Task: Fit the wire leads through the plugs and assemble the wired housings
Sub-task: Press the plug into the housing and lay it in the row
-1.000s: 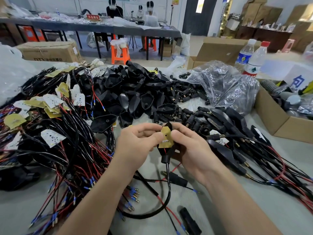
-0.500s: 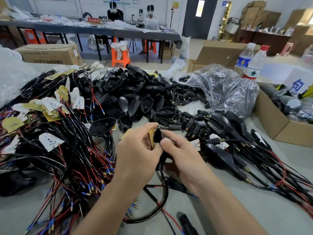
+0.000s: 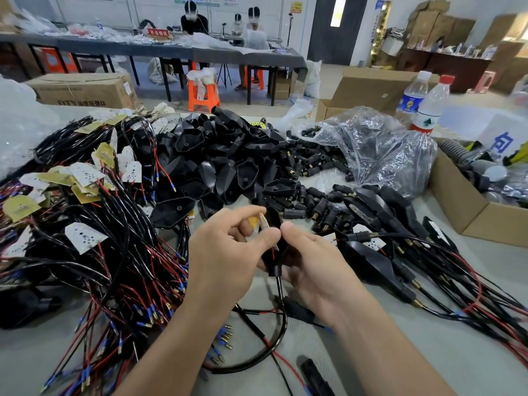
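Note:
Both hands meet at the table's centre on one black housing [image 3: 273, 224], held upright and seen edge-on. My left hand [image 3: 228, 252] pinches a small yellow board [image 3: 264, 224] against the housing's open side. My right hand [image 3: 317, 264] grips the housing from the right, thumb at its edge. A black cable [image 3: 281, 298] hangs from the housing's neck and loops across the table. Behind the hands lies a heap of empty black housings [image 3: 228, 164], with loose black plugs [image 3: 320, 207] to its right.
A tangle of wired boards [image 3: 85, 212] with red and black leads fills the left. Assembled housings with cables [image 3: 400, 252] lie at the right. A cardboard box [image 3: 468, 212], a plastic bag [image 3: 380, 150] and two bottles [image 3: 423, 101] stand behind them.
The housing was turned from facing me, with the yellow board showing flat, to edge-on. Both hands rose slightly with it and kept their hold.

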Tool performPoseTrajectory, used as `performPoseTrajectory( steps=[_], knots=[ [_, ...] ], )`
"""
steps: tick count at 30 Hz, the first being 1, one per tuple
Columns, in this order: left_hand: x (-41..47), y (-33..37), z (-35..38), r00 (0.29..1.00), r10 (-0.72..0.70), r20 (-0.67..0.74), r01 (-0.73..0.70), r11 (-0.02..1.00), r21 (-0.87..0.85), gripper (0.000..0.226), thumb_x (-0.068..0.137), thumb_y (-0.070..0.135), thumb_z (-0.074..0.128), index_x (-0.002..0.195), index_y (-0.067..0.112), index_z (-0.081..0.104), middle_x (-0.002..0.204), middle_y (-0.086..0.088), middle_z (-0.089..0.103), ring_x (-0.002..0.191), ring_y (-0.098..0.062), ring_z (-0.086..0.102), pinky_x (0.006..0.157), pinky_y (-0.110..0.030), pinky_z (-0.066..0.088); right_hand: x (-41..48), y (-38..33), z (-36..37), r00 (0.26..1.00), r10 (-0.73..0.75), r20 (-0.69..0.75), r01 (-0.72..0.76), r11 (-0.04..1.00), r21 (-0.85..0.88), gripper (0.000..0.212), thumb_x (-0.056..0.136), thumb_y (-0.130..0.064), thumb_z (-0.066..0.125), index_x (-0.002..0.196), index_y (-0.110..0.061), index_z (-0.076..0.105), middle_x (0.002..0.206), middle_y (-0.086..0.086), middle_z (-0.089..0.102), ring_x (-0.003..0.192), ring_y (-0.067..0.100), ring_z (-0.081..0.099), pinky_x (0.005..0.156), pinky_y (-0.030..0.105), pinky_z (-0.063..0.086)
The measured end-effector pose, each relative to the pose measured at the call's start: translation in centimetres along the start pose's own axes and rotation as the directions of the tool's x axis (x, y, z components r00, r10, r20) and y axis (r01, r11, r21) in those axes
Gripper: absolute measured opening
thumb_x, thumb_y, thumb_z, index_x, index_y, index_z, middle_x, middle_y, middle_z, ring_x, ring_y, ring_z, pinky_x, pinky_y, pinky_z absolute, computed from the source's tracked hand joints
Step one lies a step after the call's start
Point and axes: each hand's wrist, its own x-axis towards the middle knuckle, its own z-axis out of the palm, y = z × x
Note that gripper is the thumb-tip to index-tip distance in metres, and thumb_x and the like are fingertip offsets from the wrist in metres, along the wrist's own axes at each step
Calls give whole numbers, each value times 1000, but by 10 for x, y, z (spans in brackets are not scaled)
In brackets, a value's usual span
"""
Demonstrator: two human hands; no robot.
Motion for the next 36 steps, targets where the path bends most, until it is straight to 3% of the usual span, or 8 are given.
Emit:
performPoseTrajectory(
  steps=[4,8,12,16,22,27,30,36],
  knots=[
    [-2,0,3,998,0,-67,5,997,75,19,77,35,88,75,38,70,85,15,64,74,1,62,63,-6,42,-1,1,2,1000,-6,6,6,1000,-18,33,105,-27,53,95,-15,82,109,14,77,87,23,76,79,39,61],
    [2,-7,0,991,-42,-123,52,996,76,41,71,37,92,99,39,63,100,17,61,92,-3,60,75,-13,47,-8,-3,6,992,56,110,-56,998,-7,32,107,-18,48,107,-15,80,102,15,70,88,31,75,68,37,61],
    [7,-6,2,956,-228,187,263,944,-197,17,93,38,73,100,23,69,87,8,74,69,-10,68,68,-28,50,-11,-7,6,985,68,157,-73,997,29,37,106,-16,48,91,-12,82,87,18,71,71,31,71,57,32,58],
    [5,-7,4,859,-282,428,434,843,-317,36,103,40,55,98,10,75,58,-11,60,46,-25,44,54,-33,45,-11,-8,6,990,42,134,-37,999,-33,44,107,-18,47,79,-17,82,80,18,74,60,23,69,49,24,53],
    [11,-4,-1,919,-375,124,394,853,-341,29,101,22,63,80,4,72,76,-19,70,69,-26,61,70,-43,50,-10,-6,1,979,88,185,-75,994,-78,18,101,-14,59,115,-6,66,92,21,73,60,23,69,51,26,56],
    [25,-1,-16,836,-545,-65,371,649,-664,22,99,13,66,78,9,73,77,-14,73,72,-33,73,70,-46,64,-17,-18,-17,902,222,371,-146,964,-223,29,90,-9,63,118,-5,69,76,15,71,54,16,68,47,23,55],
    [34,-5,-27,807,-582,-102,318,574,-755,13,99,11,65,87,7,70,70,-2,75,67,-15,74,61,-31,63,-17,-32,-34,894,85,439,-105,994,21,42,82,-17,80,122,-5,73,75,10,72,55,10,68,50,17,55],
    [31,-6,-28,819,-553,-154,274,611,-742,12,94,8,72,82,11,71,77,-5,77,73,-18,76,79,-39,65,-9,-32,-43,951,-88,295,-39,915,401,74,72,-10,86,142,-5,59,88,11,70,63,11,66,58,18,57]
  ],
)
